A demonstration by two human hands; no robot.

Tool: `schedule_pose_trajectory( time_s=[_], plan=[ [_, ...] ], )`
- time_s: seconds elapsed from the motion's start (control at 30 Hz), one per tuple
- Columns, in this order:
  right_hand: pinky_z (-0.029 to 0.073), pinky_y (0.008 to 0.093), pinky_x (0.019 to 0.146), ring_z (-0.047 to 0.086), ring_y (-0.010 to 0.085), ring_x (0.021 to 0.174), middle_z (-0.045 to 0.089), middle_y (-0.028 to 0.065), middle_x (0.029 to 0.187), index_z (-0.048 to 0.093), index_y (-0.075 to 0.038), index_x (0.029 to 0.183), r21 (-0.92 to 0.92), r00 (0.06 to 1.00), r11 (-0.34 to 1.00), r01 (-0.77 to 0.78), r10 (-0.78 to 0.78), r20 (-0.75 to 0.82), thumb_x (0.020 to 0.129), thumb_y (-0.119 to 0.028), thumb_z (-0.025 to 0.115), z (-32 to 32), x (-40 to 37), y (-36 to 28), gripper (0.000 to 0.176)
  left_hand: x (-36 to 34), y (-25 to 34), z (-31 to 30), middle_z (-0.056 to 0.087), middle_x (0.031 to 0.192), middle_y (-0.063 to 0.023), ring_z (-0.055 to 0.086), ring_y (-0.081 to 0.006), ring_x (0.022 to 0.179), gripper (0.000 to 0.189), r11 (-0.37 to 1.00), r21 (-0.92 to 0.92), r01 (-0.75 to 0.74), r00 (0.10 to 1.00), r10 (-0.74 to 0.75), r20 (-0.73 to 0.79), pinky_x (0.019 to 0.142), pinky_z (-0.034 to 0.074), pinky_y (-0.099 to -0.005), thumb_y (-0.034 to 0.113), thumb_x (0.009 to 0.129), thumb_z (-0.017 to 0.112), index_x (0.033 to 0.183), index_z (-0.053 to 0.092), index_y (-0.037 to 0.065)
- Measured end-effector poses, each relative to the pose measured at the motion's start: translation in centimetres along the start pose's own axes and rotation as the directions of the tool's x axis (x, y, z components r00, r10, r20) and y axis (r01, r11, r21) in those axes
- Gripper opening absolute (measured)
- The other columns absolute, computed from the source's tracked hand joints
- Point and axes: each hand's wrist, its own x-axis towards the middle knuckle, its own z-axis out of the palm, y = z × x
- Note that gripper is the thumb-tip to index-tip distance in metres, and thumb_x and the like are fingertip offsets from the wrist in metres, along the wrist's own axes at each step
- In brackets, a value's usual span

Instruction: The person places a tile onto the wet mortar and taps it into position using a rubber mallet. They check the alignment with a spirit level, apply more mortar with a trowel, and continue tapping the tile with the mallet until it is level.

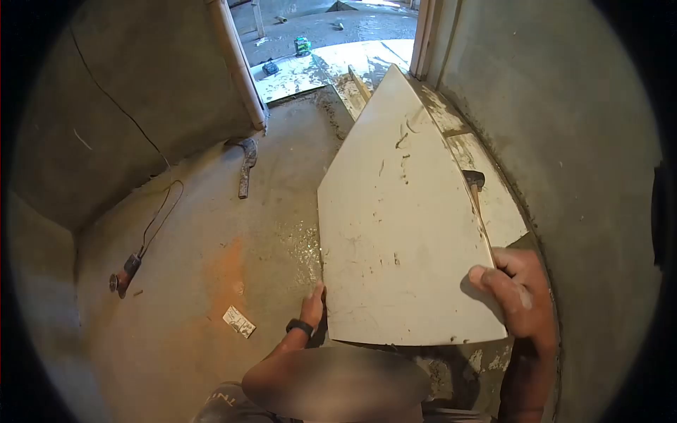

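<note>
A large pale tile (402, 211) with dirt smears on its face is held between my two hands, tilted above the floor. On its lower left edge lies my left hand (314, 304), with a dark band on the wrist; the fingers are partly hidden behind the tile. My right hand (518, 287) grips the lower right edge, thumb on the face and fingers curled round the side. Behind the tile's right edge, a mallet (474, 180) with a dark head shows in part, resting on laid tiles (486, 194).
Left on the grey floor lie an angle grinder (127, 273) with its cord, a dirty handled tool (247, 166) and a small tile piece (239, 321). A wooden strip (360, 84) lies near the doorway. Beyond stands a green device (302, 46). Walls flank both sides.
</note>
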Motion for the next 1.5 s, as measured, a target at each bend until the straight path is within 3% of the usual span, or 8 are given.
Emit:
schedule_pose_trajectory(
  time_s=[0.07,0.2,0.37,0.8,0.87,1.03,1.17,1.5],
  plan=[
    [0.029,0.033,0.049,0.035,0.0108,0.054,0.041,0.004,0.055,0.051,0.001,0.065,0.015,1.0,0.999,0.028,-0.028,0.011,0.09,-0.021,0.066,0.0,0.5,-0.2,0.037,0.7,4.7,0.1,0.068,0.126,-0.0152,0.065,-0.0259,0.113,0.072,0.807,-0.351,0.475,0.878,-0.41,0.246,0.094,0.052,-0.0386,0.059,0.099,0.052,0.134,0.061,-0.003],
    [0.035,0.0398,0.054,0.042,0.0248,0.054,0.046,0.013,0.058,0.053,0.001,0.07,-0.116,0.989,0.993,0.007,0.01,0.147,0.094,-0.026,0.066,-1.7,0.7,-0.6,0.038,1.0,6.6,2.7,0.063,0.135,-0.016,0.065,-0.0298,0.116,0.076,0.748,-0.445,0.492,0.854,-0.513,0.082,0.099,0.051,-0.0443,0.057,0.094,0.059,0.142,0.054,-0.001],
    [0.046,0.0547,0.072,0.06,0.0478,0.075,0.061,0.0263,0.074,0.063,0.001,0.078,-0.531,0.989,0.839,-0.117,0.147,0.014,0.098,-0.04,0.059,-0.9,0.0,-0.2,0.045,3.9,1.5,4.1,0.065,0.127,-0.0222,0.07,-0.0326,0.102,0.081,0.698,-0.597,0.396,0.896,-0.437,0.083,0.09,0.058,-0.0459,0.051,0.089,0.07,0.136,0.054,-0.012],
    [0.048,0.0428,0.07,0.062,0.0345,0.074,0.062,0.0174,0.077,0.063,0.002,0.087,-0.346,0.985,0.935,-0.079,0.02,-0.17,0.097,-0.033,0.068,-5.0,-17.5,9.0,0.036,-0.4,10.7,4.1,0.068,0.115,-0.0162,0.068,-0.0274,0.099,0.056,0.737,-0.676,-0.012,0.995,-0.061,-0.083,0.086,0.056,-0.0416,0.046,0.099,0.062,0.122,0.062,-0.005],
    [0.049,0.0395,0.074,0.064,0.0278,0.076,0.065,0.0147,0.082,0.065,0.002,0.093,-0.249,0.917,0.968,-0.039,-0.064,-0.393,0.098,-0.03,0.067,-4.1,-19.0,11.3,0.033,-0.7,14.1,5.4,0.067,0.106,-0.0105,0.065,-0.0198,0.09,0.045,0.735,-0.621,-0.271,0.959,0.151,-0.24,0.084,0.054,-0.0368,0.042,0.103,0.06,0.112,0.063,-0.002],
    [0.045,0.03,0.074,0.052,0.0105,0.082,0.061,0.0034,0.085,0.062,0.004,0.099,-0.024,0.258,0.995,-0.094,0.001,-0.966,0.104,-0.028,0.059,-1.1,-21.9,19.8,0.033,-3.6,20.2,7.0,0.065,0.095,-0.0028,0.058,-0.0104,0.084,0.03,0.802,-0.467,-0.373,0.916,0.397,-0.05,0.079,0.051,-0.0287,0.032,0.101,0.067,0.103,0.063,0.002],
    [0.036,0.0302,0.065,0.041,0.0103,0.074,0.048,-0.0014,0.075,0.054,0.0,0.08,0.205,0.071,0.9,-0.385,0.25,-0.966,0.106,-0.031,0.057,0.6,-30.3,25.7,0.041,-7.4,22.5,9.9,0.065,0.09,-0.0018,0.057,-0.0088,0.083,0.028,0.876,-0.249,-0.413,0.849,0.47,0.243,0.076,0.051,-0.0271,0.023,0.091,0.08,0.101,0.063,0.002],
    [0.033,0.0384,0.06,0.035,0.0133,0.071,0.041,-0.003,0.07,0.051,-0.004,0.076,0.703,-0.217,0.606,-0.371,0.68,-0.7,0.1,-0.057,0.059,8.3,-41.2,36.0,0.059,-8.1,18.9,20.3,0.069,0.088,-0.0047,0.06,-0.0101,0.078,0.034,0.91,0.073,-0.408,0.633,0.224,0.741,0.072,0.05,-0.0267,0.024,0.086,0.084,0.099,0.064,0.0]
  ],
)
